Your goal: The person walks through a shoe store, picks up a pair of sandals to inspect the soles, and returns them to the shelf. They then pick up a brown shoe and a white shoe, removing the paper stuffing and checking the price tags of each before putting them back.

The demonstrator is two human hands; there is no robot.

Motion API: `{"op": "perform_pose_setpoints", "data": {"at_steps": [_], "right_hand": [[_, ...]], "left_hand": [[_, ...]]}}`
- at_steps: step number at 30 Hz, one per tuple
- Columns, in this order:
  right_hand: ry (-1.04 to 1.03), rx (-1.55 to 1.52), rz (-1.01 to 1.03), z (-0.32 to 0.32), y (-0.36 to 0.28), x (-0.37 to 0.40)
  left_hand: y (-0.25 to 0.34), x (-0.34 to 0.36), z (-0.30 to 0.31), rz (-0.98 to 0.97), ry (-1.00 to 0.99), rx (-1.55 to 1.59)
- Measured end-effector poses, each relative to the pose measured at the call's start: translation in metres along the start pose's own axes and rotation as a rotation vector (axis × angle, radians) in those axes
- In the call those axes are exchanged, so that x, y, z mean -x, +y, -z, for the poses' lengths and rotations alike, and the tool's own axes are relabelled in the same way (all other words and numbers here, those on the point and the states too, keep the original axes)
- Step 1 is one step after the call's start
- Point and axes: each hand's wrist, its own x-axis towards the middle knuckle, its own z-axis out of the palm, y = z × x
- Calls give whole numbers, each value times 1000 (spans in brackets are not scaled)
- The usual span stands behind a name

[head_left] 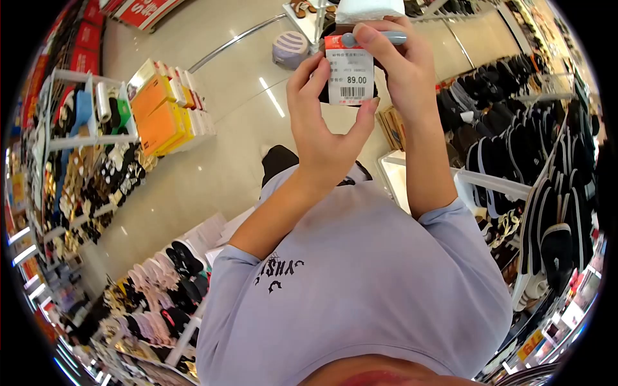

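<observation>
A white price tag with a red top band, a barcode and "89.00" is held up between my hands. My left hand grips it, fingers along its left edge and thumb at the lower right corner. Across the tag's top lies a blue-grey pen-like object with a rounded end. My right hand is closed, its thumb pressed against this object. Something dark sits behind the tag, mostly hidden. Just beyond my right fingers is a pale, light-blue item.
Racks of dark slippers stand close on my right. Light-coloured slippers fill a low rack at the lower left. Orange and yellow boxes are stacked at the left. A striped round stool stands ahead on the shiny tiled floor.
</observation>
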Motion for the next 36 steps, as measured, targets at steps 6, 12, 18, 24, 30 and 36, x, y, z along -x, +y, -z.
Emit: {"op": "perform_pose_setpoints", "data": {"at_steps": [6, 12, 18, 24, 30, 36], "right_hand": [[139, 42, 3, 23, 17, -23], [304, 47, -65, 14, 22, -61], [470, -21, -65, 2, 29, -101], [623, 9, -43, -8, 38, -117], [846, -27, -12, -25, 40, -116], [1053, -62, -24, -37, 30, -88]], "left_hand": [[-38, -31, -25, -63, -136, 110], [-76, -78, -27, 3, -319, 282], [-131, -133, -24, -348, -378, 263], [-167, -164, -27, -417, -478, 454], [-189, -184, -33, -420, -602, 628], [-189, -188, -39, -443, -786, 803]]}}
